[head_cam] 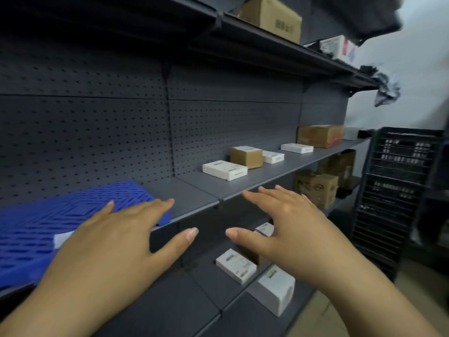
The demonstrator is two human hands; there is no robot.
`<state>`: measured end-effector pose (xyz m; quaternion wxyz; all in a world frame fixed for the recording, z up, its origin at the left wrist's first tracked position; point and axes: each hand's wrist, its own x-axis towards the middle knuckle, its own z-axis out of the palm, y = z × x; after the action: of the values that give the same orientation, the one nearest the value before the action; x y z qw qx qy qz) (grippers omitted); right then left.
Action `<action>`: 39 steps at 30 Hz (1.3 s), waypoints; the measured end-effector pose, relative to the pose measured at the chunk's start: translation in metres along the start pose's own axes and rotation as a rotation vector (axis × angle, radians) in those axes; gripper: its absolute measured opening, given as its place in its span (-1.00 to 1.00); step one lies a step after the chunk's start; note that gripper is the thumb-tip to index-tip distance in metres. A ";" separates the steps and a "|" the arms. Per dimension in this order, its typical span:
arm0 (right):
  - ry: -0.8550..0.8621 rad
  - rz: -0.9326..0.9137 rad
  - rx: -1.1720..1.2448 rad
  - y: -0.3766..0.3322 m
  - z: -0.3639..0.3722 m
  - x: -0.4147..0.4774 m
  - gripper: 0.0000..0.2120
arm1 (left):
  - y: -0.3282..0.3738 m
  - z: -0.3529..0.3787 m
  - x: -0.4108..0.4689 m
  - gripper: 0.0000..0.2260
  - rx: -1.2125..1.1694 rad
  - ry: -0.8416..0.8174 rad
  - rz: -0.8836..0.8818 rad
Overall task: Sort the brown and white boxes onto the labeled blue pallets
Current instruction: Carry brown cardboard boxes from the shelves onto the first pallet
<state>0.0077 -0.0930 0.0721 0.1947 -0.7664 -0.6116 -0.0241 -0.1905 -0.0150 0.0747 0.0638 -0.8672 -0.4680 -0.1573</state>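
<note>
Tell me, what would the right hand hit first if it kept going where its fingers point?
Probably the nearest flat white box on the middle shelf: the right hand aims its fingers at it, nothing showing between. Depth is unclear; it might catch the shelf's front edge first.

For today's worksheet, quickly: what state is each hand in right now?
Left hand: open, fingers spread, holding nothing.
Right hand: open, fingers spread, holding nothing.

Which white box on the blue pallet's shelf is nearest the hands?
The leftmost white box, beside the small brown box; the other two lie farther right.
</note>
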 end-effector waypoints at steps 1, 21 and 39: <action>0.001 0.024 -0.003 0.017 -0.005 -0.002 -0.23 | 0.018 0.002 0.006 -0.05 0.001 -0.011 0.019; 0.138 0.361 -0.072 0.281 -0.038 0.086 -0.23 | 0.223 0.098 0.221 -0.08 -0.097 -0.029 0.295; 0.058 -0.069 0.115 0.343 0.025 0.380 -0.25 | 0.204 0.174 0.419 -0.14 0.029 0.115 -0.086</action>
<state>0.4225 0.2079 0.0619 0.2551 -0.7314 -0.6322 -0.0182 0.2304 0.2484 0.0578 0.0960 -0.8348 -0.5028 -0.2027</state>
